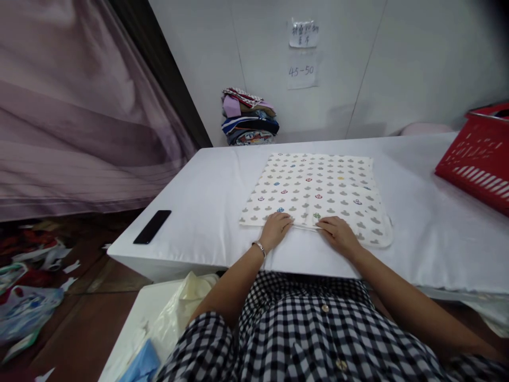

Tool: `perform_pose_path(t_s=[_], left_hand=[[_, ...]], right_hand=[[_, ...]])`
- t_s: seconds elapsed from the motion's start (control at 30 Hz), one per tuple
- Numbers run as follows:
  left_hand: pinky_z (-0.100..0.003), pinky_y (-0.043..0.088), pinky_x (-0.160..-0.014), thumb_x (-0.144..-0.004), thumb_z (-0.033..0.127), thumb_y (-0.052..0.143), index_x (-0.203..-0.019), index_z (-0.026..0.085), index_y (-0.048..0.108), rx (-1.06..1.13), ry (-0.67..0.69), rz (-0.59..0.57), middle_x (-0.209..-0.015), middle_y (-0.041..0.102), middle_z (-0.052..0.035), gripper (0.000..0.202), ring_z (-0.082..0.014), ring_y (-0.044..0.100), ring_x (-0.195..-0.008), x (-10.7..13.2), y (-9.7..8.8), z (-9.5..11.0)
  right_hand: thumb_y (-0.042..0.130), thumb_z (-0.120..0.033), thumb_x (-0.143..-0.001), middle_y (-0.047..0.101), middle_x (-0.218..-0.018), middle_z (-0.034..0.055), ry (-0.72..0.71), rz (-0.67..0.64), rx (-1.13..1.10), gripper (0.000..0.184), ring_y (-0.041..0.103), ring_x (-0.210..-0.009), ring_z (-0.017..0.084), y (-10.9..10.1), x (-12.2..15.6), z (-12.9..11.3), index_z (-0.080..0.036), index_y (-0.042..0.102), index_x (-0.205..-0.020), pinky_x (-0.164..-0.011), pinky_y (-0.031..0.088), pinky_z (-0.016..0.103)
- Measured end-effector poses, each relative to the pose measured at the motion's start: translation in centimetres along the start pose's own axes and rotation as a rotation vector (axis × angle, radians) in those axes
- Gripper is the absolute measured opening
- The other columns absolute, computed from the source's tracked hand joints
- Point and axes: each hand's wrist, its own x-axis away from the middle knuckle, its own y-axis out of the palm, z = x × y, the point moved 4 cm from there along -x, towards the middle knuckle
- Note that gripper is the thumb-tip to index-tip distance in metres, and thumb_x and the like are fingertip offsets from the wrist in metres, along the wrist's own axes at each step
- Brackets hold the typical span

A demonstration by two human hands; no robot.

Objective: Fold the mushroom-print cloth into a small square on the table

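A cream cloth [318, 185] printed with small grey and coloured shapes lies spread flat on the white table [207, 207]. My left hand [274, 229] rests on the cloth's near edge, fingers curled down onto it, a bracelet on the wrist. My right hand [339, 233] lies beside it on the same edge, fingers pressed together pointing left along the hem. Both hands touch the cloth near its front middle.
A black phone [152, 226] lies at the table's left front corner. A red plastic basket [477, 156] stands at the right. A stack of folded clothes [248, 116] sits against the back wall. Plastic bags and scraps litter the floor at left.
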Motion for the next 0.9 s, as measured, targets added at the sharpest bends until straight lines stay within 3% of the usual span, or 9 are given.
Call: perform_pose_path(t_s=[0.3,0.53,0.9], left_hand=[[-0.035,0.041,-0.091,-0.093,0.027,0.045,-0.100,0.021,0.067,-0.046,0.004,0.009,-0.107,0.064,-0.0035,0.024,-0.0190,0.053,-0.101,0.0,0.0,0.4],[-0.035,0.042,-0.090,-0.093,0.028,0.046,-0.100,0.020,0.066,-0.091,0.020,0.010,-0.107,0.064,-0.0048,0.023,-0.0196,0.054,-0.101,0.1,0.1,0.6],[-0.035,0.042,-0.087,-0.092,0.021,0.045,-0.100,0.018,0.065,-0.195,-0.018,0.026,-0.104,0.064,-0.0073,0.022,-0.0205,0.054,-0.098,0.8,-0.1,1.8]], right_hand=[[0.037,-0.024,-0.093,0.066,-0.102,0.0106,-0.050,0.008,0.046,0.032,0.056,-0.093,0.024,0.2,0.3,-0.6,-0.019,0.064,-0.110,-0.082,0.047,0.040],[0.032,-0.023,-0.094,0.066,-0.098,0.0095,-0.003,0.003,0.099,0.036,0.057,-0.088,0.023,0.2,0.2,-0.6,-0.020,0.061,-0.114,-0.077,0.047,0.038],[0.038,-0.004,-0.082,0.066,-0.105,0.0071,-0.013,-0.004,0.162,0.035,0.057,-0.094,0.022,-0.1,0.2,-1.3,-0.020,0.061,-0.103,-0.082,0.047,0.036]])
